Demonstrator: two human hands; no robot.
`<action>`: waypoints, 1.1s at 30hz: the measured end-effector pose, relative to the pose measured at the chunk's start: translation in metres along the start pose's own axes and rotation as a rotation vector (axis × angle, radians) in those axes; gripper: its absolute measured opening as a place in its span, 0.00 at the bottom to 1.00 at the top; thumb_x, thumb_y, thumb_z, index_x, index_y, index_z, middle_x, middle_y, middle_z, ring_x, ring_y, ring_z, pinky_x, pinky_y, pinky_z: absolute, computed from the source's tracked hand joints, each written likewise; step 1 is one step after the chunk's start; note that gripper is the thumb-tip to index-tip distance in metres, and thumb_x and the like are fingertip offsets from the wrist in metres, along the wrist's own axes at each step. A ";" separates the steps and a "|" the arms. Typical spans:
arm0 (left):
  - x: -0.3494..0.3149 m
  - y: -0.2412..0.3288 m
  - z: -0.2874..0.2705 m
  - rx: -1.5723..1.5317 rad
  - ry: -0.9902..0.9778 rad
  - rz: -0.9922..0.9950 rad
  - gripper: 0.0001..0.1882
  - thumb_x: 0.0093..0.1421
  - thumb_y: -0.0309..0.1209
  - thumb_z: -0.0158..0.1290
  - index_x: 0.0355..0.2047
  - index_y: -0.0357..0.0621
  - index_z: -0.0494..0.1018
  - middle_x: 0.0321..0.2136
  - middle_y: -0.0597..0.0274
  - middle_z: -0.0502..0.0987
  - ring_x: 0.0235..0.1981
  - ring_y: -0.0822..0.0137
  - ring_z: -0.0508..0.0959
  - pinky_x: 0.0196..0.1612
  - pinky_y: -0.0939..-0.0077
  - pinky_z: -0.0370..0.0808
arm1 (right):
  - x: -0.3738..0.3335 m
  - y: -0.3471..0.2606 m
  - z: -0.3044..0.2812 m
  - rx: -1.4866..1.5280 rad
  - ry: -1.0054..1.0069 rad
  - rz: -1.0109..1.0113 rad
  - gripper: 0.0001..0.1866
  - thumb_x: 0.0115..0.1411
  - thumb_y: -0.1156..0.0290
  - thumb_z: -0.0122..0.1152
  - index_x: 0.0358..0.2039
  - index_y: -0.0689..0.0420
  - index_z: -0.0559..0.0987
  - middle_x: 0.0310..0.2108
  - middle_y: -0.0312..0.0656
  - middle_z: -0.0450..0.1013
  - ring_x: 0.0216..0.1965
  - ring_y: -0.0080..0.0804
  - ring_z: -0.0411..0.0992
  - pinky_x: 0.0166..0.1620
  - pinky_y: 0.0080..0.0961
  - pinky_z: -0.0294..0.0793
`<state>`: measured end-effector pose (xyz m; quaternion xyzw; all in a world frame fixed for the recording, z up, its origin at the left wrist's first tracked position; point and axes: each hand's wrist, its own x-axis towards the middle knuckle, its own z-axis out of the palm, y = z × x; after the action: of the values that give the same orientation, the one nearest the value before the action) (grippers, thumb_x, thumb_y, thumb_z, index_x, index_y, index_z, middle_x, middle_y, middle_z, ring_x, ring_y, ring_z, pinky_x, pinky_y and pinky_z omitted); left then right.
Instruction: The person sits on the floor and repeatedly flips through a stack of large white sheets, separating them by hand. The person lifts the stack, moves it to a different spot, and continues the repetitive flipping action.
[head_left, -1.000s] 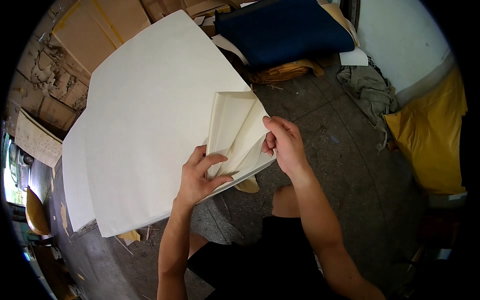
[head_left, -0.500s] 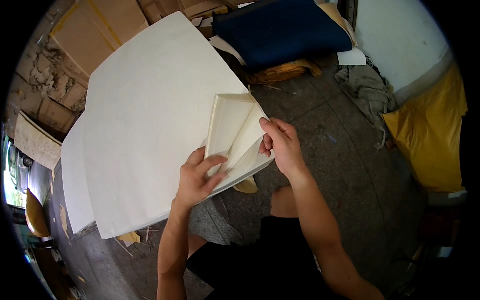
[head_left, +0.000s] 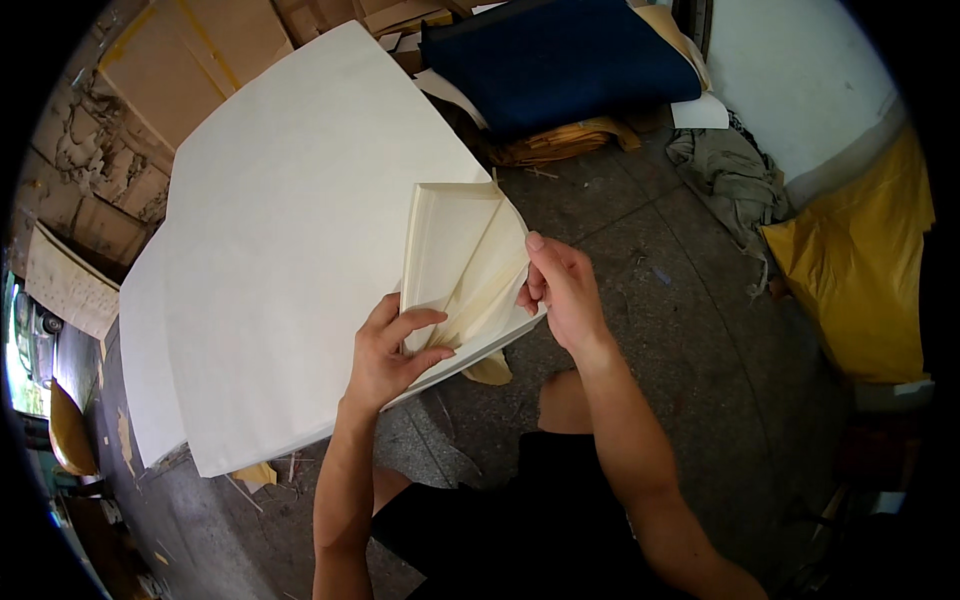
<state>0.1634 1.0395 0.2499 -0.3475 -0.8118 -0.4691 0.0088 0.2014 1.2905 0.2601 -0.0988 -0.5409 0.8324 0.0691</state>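
A thick stack of large white paper sheets lies before me. Its near right corner is turned back into a flap, and the sheets beneath fan out in pale cream folds. My right hand pinches the edge of the sheets between thumb and curled fingers at the corner. At the left end of the flap is my left hand, its thumb and fingers spread apart against the paper. Some of its fingertips are behind the flap, out of sight.
Dark blue folded material lies beyond the stack, over brown paper. To the right are a grey cloth and a yellow sheet or bag by a pale wall. Cardboard stands at the far left. Scraps litter the floor.
The turned-back flap has shifted slightly left and opened wider, showing more of the fanned sheets. My left hand has moved slightly left, its thumb and fingers a little farther apart. The right hand keeps its pinch.
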 end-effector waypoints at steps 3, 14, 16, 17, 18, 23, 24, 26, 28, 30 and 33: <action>-0.001 -0.001 -0.001 -0.012 -0.004 -0.023 0.27 0.44 0.25 0.73 0.47 0.45 0.80 0.44 0.55 0.76 0.44 0.56 0.78 0.47 0.67 0.76 | -0.002 0.001 0.000 -0.067 -0.001 -0.040 0.22 0.67 0.53 0.62 0.22 0.54 0.73 0.17 0.30 0.66 0.19 0.19 0.67 0.23 0.19 0.65; 0.002 0.007 -0.007 0.162 -0.118 -0.013 0.21 0.55 0.27 0.65 0.50 0.50 0.80 0.51 0.48 0.77 0.49 0.47 0.80 0.50 0.65 0.78 | 0.004 -0.001 0.006 -0.009 0.028 0.013 0.22 0.68 0.57 0.59 0.19 0.52 0.70 0.16 0.29 0.64 0.17 0.18 0.66 0.21 0.20 0.60; 0.002 0.007 -0.003 0.156 -0.054 0.032 0.24 0.49 0.30 0.70 0.49 0.50 0.80 0.50 0.49 0.77 0.48 0.48 0.80 0.49 0.64 0.79 | 0.004 -0.002 0.007 0.005 0.029 0.023 0.22 0.68 0.57 0.59 0.19 0.52 0.71 0.16 0.29 0.64 0.17 0.18 0.66 0.21 0.20 0.60; 0.003 0.007 -0.001 0.152 -0.023 0.056 0.26 0.47 0.32 0.72 0.48 0.51 0.80 0.49 0.50 0.77 0.47 0.49 0.80 0.49 0.63 0.79 | 0.004 -0.001 0.006 0.010 0.027 0.023 0.22 0.68 0.57 0.59 0.19 0.52 0.71 0.16 0.29 0.64 0.17 0.18 0.66 0.21 0.20 0.60; 0.003 0.006 0.000 0.134 -0.014 0.056 0.27 0.44 0.33 0.73 0.47 0.51 0.81 0.49 0.51 0.78 0.47 0.50 0.80 0.49 0.63 0.79 | 0.004 -0.001 0.006 0.014 0.026 0.023 0.21 0.68 0.57 0.59 0.19 0.52 0.71 0.16 0.29 0.64 0.17 0.18 0.66 0.21 0.19 0.60; 0.000 -0.002 0.002 0.067 0.006 0.065 0.32 0.39 0.35 0.76 0.47 0.47 0.80 0.45 0.54 0.77 0.46 0.52 0.79 0.47 0.62 0.77 | 0.003 0.000 0.007 0.016 0.017 0.027 0.21 0.68 0.57 0.60 0.19 0.52 0.71 0.16 0.29 0.64 0.17 0.19 0.67 0.21 0.19 0.60; 0.000 -0.002 0.001 0.057 0.000 0.060 0.30 0.41 0.32 0.75 0.47 0.47 0.80 0.45 0.53 0.77 0.46 0.52 0.79 0.47 0.62 0.77 | 0.002 -0.001 0.006 0.015 0.016 0.026 0.21 0.68 0.57 0.60 0.19 0.52 0.71 0.16 0.29 0.64 0.17 0.19 0.67 0.21 0.19 0.60; 0.000 -0.001 0.000 0.037 -0.014 0.051 0.26 0.45 0.28 0.74 0.47 0.45 0.80 0.45 0.53 0.77 0.45 0.52 0.79 0.48 0.63 0.77 | 0.002 0.000 0.004 0.019 0.012 0.014 0.22 0.68 0.57 0.60 0.19 0.53 0.71 0.16 0.30 0.65 0.18 0.19 0.66 0.21 0.19 0.61; 0.001 0.009 0.000 0.074 -0.007 -0.020 0.23 0.49 0.24 0.70 0.47 0.44 0.80 0.44 0.52 0.77 0.45 0.52 0.79 0.48 0.65 0.76 | 0.001 0.003 -0.001 -0.128 0.030 -0.050 0.22 0.67 0.58 0.61 0.19 0.55 0.71 0.16 0.30 0.65 0.18 0.18 0.66 0.21 0.19 0.61; 0.002 0.011 0.003 0.086 0.076 -0.007 0.21 0.52 0.20 0.66 0.48 0.44 0.80 0.44 0.51 0.77 0.45 0.52 0.79 0.48 0.66 0.76 | 0.003 0.009 -0.002 -0.416 0.060 -0.164 0.22 0.67 0.58 0.61 0.19 0.56 0.71 0.16 0.31 0.66 0.18 0.17 0.66 0.22 0.19 0.62; 0.001 -0.001 0.006 0.085 0.111 0.047 0.21 0.53 0.21 0.64 0.49 0.44 0.79 0.45 0.49 0.77 0.46 0.51 0.79 0.48 0.67 0.76 | 0.003 -0.002 0.010 -0.400 0.072 -0.129 0.22 0.67 0.60 0.62 0.19 0.58 0.71 0.16 0.31 0.67 0.18 0.16 0.66 0.22 0.19 0.62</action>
<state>0.1639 1.0447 0.2463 -0.3394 -0.8209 -0.4524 0.0797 0.1965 1.2833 0.2654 -0.1054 -0.6978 0.6981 0.1207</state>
